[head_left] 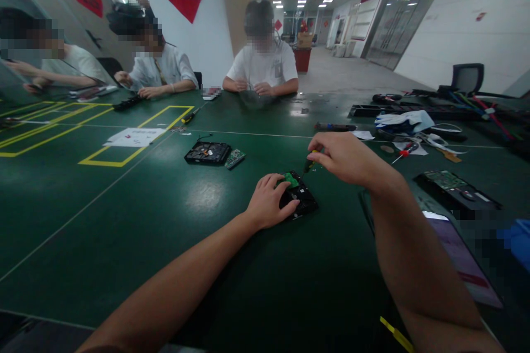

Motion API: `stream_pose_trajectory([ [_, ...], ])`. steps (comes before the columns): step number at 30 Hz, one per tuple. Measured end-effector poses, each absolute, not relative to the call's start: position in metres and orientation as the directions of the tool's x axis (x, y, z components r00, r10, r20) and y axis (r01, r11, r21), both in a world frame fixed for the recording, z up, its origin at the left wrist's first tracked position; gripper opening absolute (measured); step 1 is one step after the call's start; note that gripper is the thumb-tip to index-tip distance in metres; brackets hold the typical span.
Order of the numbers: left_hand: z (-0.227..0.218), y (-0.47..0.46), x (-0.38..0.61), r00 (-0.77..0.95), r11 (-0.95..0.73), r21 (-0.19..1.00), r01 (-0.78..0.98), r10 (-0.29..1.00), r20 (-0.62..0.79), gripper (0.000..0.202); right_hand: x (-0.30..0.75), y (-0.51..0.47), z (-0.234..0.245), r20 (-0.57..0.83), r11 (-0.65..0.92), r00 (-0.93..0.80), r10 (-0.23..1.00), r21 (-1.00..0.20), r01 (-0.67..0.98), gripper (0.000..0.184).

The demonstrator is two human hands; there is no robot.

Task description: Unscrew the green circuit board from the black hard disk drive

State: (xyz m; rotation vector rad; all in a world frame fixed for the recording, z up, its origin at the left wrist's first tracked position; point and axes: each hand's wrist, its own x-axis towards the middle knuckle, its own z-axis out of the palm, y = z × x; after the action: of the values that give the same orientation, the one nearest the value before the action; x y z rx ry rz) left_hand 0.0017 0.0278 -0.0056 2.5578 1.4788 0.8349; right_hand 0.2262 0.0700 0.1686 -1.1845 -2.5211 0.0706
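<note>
In the head view, a flat black device (303, 202) with a green circuit board (291, 180) lies on the table. My left hand (271, 202) rests over its left side, thumb and fingers apart, gripping it against the tabletop. Above its far right edge, my right hand (342, 157) is closed round the yellow-and-black handle of a screwdriver (308, 164). The screwdriver tilts down, its tip at the device's edge; whether it sits in a screw is too small to tell. A few tiny light bits lie just right of the handle.
Left of centre lie an opened black device (207, 152) and a loose circuit board (236, 159). At right are another device (457, 190), a phone (466, 259), a red screwdriver (406, 151) and white gloves (406, 121). Several people sit across the green table (157, 231).
</note>
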Motion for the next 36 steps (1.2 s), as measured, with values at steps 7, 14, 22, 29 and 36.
stream_pose_trajectory([
  [7, -0.0064, 0.0282, 0.0014, 0.393, -0.535, 0.321, 0.782, 0.822, 0.413, 0.056, 0.2229, 0.0699, 0.1666, 0.283, 0.699, -0.64, 0.714, -0.23, 0.677, 0.016],
  [14, -0.0031, 0.027, 0.002, 0.394, -0.537, 0.321, 0.78, 0.82, 0.415, 0.056, 0.2196, 0.0714, 0.1629, 0.326, 0.745, -0.677, 0.659, -0.162, 0.647, 0.018],
  [22, -0.0046, 0.0281, 0.0015, 0.395, -0.54, 0.33, 0.774, 0.82, 0.414, 0.056, 0.2184, 0.0702, 0.1632, 0.3, 0.67, -0.606, 0.737, -0.202, 0.714, 0.021],
  [29, -0.0051, 0.0278, 0.0014, 0.388, -0.534, 0.339, 0.774, 0.824, 0.413, 0.056, 0.2232, 0.0704, 0.1645, 0.314, 0.719, -0.655, 0.687, -0.17, 0.674, 0.023],
  [36, -0.0053, 0.0283, 0.0013, 0.399, -0.539, 0.318, 0.78, 0.82, 0.411, 0.057, 0.2222, 0.0673, 0.1662, 0.302, 0.682, -0.619, 0.725, -0.183, 0.708, 0.025],
])
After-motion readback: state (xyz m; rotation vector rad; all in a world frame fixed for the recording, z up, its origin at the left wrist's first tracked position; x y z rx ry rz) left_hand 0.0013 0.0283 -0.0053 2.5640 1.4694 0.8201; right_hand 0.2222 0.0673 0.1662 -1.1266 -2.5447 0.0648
